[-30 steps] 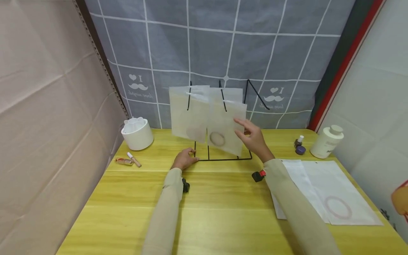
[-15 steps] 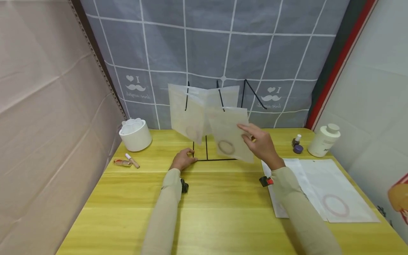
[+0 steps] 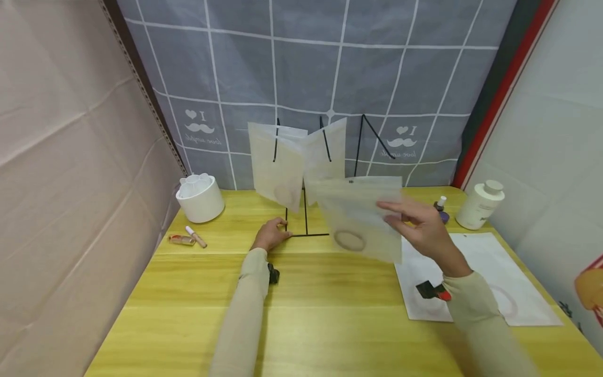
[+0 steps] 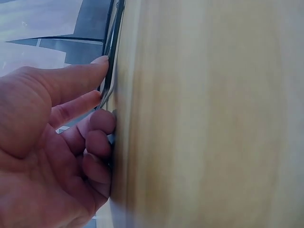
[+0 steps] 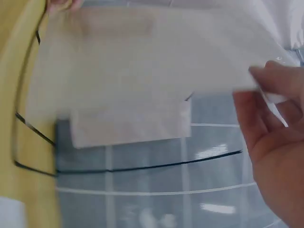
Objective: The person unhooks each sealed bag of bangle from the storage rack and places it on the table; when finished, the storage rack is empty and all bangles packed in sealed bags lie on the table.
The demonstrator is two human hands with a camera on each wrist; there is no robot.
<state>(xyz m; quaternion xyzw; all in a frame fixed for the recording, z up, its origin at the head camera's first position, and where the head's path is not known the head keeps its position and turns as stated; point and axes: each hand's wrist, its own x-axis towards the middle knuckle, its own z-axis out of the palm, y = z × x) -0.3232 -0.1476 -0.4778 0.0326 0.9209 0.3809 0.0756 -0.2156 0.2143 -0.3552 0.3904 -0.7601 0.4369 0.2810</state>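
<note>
My right hand (image 3: pixel 421 230) pinches the side edge of a frosted plastic bag (image 3: pixel 365 209), in front of a black wire display rack (image 3: pixel 359 146). A dark ring-shaped outline shows low on this bag, and a small hole sits near its top. In the right wrist view the bag (image 5: pixel 142 57) is blurred, its edge between thumb and fingers. My left hand (image 3: pixel 272 235) holds the rack's front left base corner; the left wrist view has the thumb and forefinger at the wire (image 4: pixel 113 52). Two frosted bags, one on the left (image 3: pixel 278 167) and one in the middle (image 3: pixel 332 167), hang on prongs.
White sheet-like bags (image 3: pixel 494 256) lie on the right of the wooden table, partly behind my right arm. Behind them are a white bottle (image 3: pixel 480 204) and a small dark bottle (image 3: pixel 440 203). On the left are a white pot (image 3: pixel 201 200) and two small tubes (image 3: pixel 182 240).
The right hand has drawn the front bag off the middle prong, toward me and to the right. The bag behind it now shows on that prong. My left hand stays at the rack's corner.
</note>
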